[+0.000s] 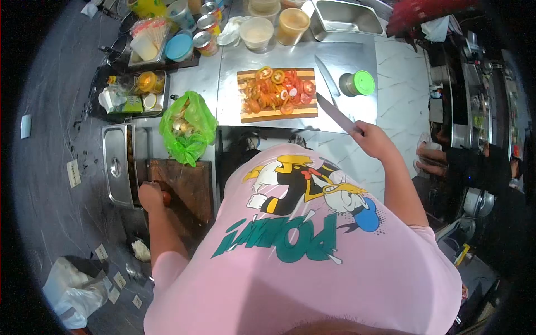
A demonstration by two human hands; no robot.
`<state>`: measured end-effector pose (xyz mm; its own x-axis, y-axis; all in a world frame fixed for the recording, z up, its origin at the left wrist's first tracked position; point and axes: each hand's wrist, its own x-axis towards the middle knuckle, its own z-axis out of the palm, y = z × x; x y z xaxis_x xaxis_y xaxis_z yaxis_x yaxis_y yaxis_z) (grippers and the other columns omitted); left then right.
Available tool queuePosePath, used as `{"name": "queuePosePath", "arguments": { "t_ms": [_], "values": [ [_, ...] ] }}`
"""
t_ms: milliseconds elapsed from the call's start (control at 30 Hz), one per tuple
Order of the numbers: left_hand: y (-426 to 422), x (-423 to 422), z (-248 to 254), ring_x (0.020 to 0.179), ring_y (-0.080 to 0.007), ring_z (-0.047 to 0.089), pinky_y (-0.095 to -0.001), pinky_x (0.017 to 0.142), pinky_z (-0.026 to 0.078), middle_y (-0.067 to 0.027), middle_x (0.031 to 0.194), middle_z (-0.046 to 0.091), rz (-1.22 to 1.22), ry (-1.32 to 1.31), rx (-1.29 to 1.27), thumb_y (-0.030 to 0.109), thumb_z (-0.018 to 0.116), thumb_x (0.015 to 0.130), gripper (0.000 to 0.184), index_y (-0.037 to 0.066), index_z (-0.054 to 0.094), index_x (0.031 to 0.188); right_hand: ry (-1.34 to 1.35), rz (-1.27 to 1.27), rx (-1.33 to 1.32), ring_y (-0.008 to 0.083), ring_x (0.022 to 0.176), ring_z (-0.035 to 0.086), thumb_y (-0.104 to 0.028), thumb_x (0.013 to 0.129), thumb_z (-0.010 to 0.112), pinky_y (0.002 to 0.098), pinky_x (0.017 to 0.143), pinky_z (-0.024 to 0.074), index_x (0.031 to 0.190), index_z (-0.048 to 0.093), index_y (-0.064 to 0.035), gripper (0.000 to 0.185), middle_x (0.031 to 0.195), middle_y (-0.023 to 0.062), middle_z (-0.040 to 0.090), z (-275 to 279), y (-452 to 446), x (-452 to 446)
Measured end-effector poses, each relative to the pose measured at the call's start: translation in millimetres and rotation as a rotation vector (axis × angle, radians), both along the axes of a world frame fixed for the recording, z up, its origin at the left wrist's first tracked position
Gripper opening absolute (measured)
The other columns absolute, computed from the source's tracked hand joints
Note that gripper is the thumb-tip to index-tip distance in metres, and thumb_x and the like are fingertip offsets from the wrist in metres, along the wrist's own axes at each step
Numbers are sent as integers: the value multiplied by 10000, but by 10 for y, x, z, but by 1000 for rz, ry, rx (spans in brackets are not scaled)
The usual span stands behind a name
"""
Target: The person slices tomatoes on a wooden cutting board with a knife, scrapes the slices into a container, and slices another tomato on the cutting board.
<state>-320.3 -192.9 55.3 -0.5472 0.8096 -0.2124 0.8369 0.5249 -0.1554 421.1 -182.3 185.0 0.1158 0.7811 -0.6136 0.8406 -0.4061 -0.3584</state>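
Observation:
My right hand [375, 139] is closed round the handle of a kitchen knife [336, 114], its blade pointing up-left to the corner of a striped cutting board [265, 117]. Heaped on that board are sliced tomatoes [276, 92], red and orange, with a few pale rounds among them. At the left, my left hand [151, 196] is closed at a whole red tomato [166, 197], over the edge of a dark wooden board [192, 190]; its fingertips are partly hidden. A second knife [327, 78] lies beside the striped board.
Right of the second knife is a green-lidded jar [363, 82]. A green plastic bag [188, 128] sits between the boards, next to a steel pan with a lid [116, 167]. Plastic tubs [257, 33] and a steel tray [349, 19] stand behind. Another person's hand [432, 159] shows at right.

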Motion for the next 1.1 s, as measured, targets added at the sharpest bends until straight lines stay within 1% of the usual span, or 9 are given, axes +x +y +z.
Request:
{"name": "queuePosePath", "arguments": {
  "t_ms": [100, 167, 233, 300, 333, 400, 567, 833, 1100],
  "values": [
    [104, 503, 331, 924, -442, 766, -518, 818, 598, -250, 930, 774, -158, -34, 67, 214, 698, 972, 252, 0, 808, 1045, 13, -36, 2, 429, 933, 722, -296, 1049, 641, 499, 855, 553, 1186, 698, -17, 316, 1005, 258, 752, -29, -51, 24],
    [315, 830, 310, 952, -433, 781, -509, 841, 592, -258, 1010, 797, -254, -501, 282, 338, 722, 997, 399, -34, 786, 1127, 3, 6, 3, 428, 958, 724, -295, 1048, 641, 499, 867, 557, 1201, 697, -17, 323, 1032, 260, 753, -197, -105, 94],
    [739, 1725, 747, 958, -323, 796, -442, 846, 589, -222, 1028, 804, -245, -636, 163, 270, 779, 973, 335, -13, 784, 1153, 26, -2, -30, 431, 968, 724, -300, 1049, 641, 502, 871, 559, 1205, 698, -18, 327, 1044, 261, 754, -219, -100, 78],
    [1080, 2157, 215, 811, -336, 720, -417, 776, 566, -186, 890, 748, -435, -807, 301, 236, 730, 931, 273, -15, 744, 1036, 48, -8, -63, 433, 978, 723, -305, 1049, 642, 504, 875, 560, 1208, 699, -20, 331, 1056, 261, 755, -221, -93, 54],
    [1203, 2664, 497, 833, -344, 729, -426, 781, 569, -194, 917, 752, -481, -880, 282, 238, 729, 924, 260, -1, 754, 1025, 39, 15, -59, 436, 979, 722, -311, 1051, 643, 504, 877, 560, 1209, 699, -22, 334, 1055, 258, 755, -205, -88, 42],
    [1528, 3298, 293, 974, -349, 778, -443, 872, 599, -191, 1065, 801, -676, -854, 306, 292, 737, 953, 315, 35, 796, 1126, 32, 38, -55, 439, 980, 720, -317, 1052, 644, 504, 878, 560, 1209, 699, -23, 338, 1053, 255, 756, -190, -80, 53],
    [1941, 4258, 136, 970, -419, 727, -499, 888, 584, -195, 1037, 768, -931, -777, 109, 247, 675, 1001, 257, 80, 809, 1143, 6, 43, -23, 437, 945, 716, -312, 1050, 643, 500, 865, 555, 1182, 704, -17, 329, 1017, 260, 746, -86, -111, 140],
    [1587, 3850, 139, 1061, -396, 696, -493, 949, 567, -204, 1104, 709, -786, -766, 211, 237, 697, 992, 234, 49, 819, 1058, 19, 24, -33, 442, 900, 715, -301, 1040, 651, 503, 826, 547, 1129, 713, -6, 314, 972, 258, 750, -146, -278, 410],
    [331, 1633, 442, 1085, -401, 687, -488, 989, 544, -207, 1130, 714, -166, -495, 599, 169, 713, 918, 229, 22, 778, 1082, 42, 134, -9, 442, 885, 718, -269, 1036, 651, 499, 808, 543, 1091, 705, 22, 301, 935, 279, 729, -312, 131, 141]
  ]
}}
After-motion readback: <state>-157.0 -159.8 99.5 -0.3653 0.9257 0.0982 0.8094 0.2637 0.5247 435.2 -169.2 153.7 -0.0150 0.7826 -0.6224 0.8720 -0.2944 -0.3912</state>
